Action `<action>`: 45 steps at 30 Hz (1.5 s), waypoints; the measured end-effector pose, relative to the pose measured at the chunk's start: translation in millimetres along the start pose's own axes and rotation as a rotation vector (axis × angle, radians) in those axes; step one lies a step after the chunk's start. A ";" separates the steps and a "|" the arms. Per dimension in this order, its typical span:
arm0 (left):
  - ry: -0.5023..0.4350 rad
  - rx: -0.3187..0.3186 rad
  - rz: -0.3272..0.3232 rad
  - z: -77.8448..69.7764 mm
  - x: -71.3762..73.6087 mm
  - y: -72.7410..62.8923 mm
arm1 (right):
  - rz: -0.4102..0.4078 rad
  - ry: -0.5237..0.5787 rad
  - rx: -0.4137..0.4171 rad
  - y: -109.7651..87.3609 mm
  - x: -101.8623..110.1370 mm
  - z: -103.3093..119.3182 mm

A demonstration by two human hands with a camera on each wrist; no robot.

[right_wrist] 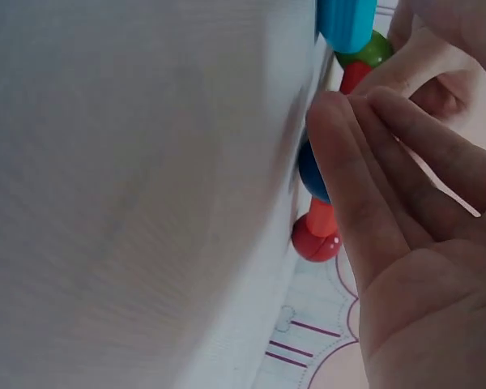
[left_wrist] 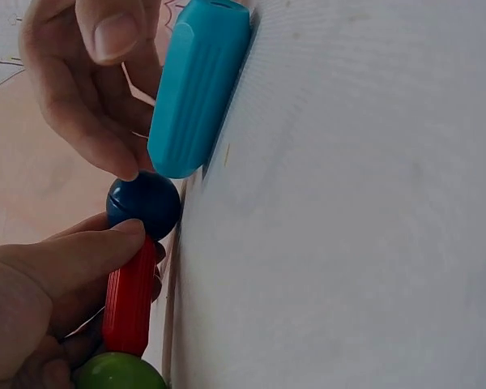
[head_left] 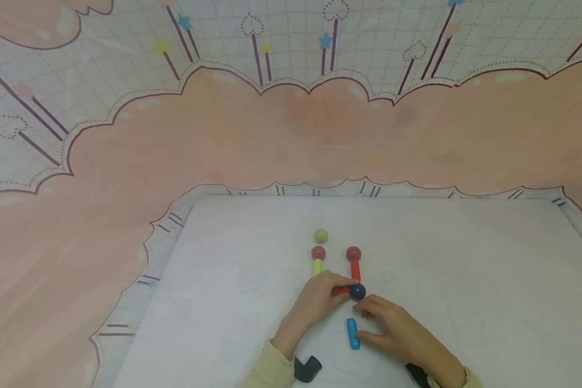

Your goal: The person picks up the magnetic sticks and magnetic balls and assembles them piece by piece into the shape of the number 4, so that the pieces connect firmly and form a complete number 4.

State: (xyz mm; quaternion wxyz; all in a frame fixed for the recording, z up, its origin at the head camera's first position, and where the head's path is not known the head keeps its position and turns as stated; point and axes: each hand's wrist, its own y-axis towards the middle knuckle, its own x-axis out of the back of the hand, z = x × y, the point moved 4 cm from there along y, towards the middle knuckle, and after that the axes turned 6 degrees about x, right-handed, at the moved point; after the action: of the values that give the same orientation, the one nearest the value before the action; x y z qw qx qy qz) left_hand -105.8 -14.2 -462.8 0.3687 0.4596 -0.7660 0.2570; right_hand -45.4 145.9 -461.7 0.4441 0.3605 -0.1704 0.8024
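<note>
My left hand [head_left: 316, 299] grips a red rod [left_wrist: 130, 304] near its end, with the thumb at a dark blue ball [head_left: 358, 292]. At the rod's other end sits a green ball [left_wrist: 121, 374], hidden under the hand in the head view. From the blue ball another red rod [head_left: 355, 270] runs away to a red ball [head_left: 353, 253]. My right hand [head_left: 393, 326] is spread beside the blue ball, fingertips close to it. Its thumb is at a light blue ridged rod [head_left: 353, 334] lying on the table; whether they touch is unclear.
Left of the joined pieces, a yellow-green rod [head_left: 317, 266] with a red ball [head_left: 318, 252] extends from behind my left hand. A loose light green ball [head_left: 321, 235] lies beyond it. All rest on a white tabletop [head_left: 465, 280]. A dark curved piece [head_left: 307, 369] shows beside my left cuff.
</note>
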 end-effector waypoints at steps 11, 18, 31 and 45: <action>-0.018 0.007 0.001 0.3 0.1 0.4 | 0.048 0.019 0.032 -1.6 -1.8 0.7; -0.019 0.012 0.006 -0.1 -0.4 0.4 | 0.062 -0.015 0.049 -1.9 -2.7 1.5; -0.010 0.024 0.011 0.4 -1.1 1.3 | 0.063 -0.061 0.050 -0.4 -1.7 3.8; -0.009 0.026 0.012 -0.4 0.4 1.1 | 0.020 -0.098 -0.019 0.0 0.2 0.0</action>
State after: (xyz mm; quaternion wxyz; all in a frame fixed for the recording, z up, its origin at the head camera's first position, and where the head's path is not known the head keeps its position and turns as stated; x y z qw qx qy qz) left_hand -106.7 -13.6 -462.4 0.3575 0.4609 -0.7670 0.2672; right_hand -45.5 146.0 -461.5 0.4307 0.3933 -0.2031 0.7865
